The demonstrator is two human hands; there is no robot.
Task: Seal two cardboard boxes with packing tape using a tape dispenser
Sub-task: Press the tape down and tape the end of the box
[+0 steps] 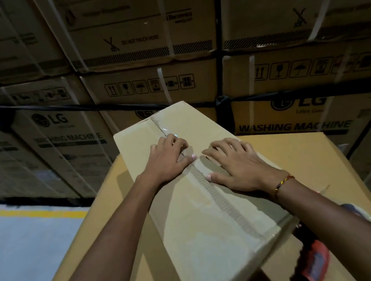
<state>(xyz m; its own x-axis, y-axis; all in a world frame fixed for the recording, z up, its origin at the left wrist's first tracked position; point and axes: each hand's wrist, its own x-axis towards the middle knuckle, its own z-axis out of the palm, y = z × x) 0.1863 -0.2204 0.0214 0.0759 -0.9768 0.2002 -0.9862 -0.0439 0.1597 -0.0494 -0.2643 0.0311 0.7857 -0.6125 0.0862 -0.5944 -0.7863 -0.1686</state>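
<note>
A long cardboard box (191, 236) lies on top of a larger cardboard box (321, 162). Clear packing tape (224, 207) runs along the centre seam of the long box. My left hand (170, 158) lies flat on the box left of the seam, its thumb on the tape. On the right of the seam my right hand (238, 164) presses down with spread fingers, thumb at the tape's edge. A red and black tape dispenser (313, 257) lies on the larger box at lower right, partly hidden under my right forearm.
Stacks of strapped washing-machine cartons (146, 52) form a wall right behind the two boxes. Grey floor with a yellow line (31, 213) lies to the left. The larger box's top has bare surface at the right (346, 179).
</note>
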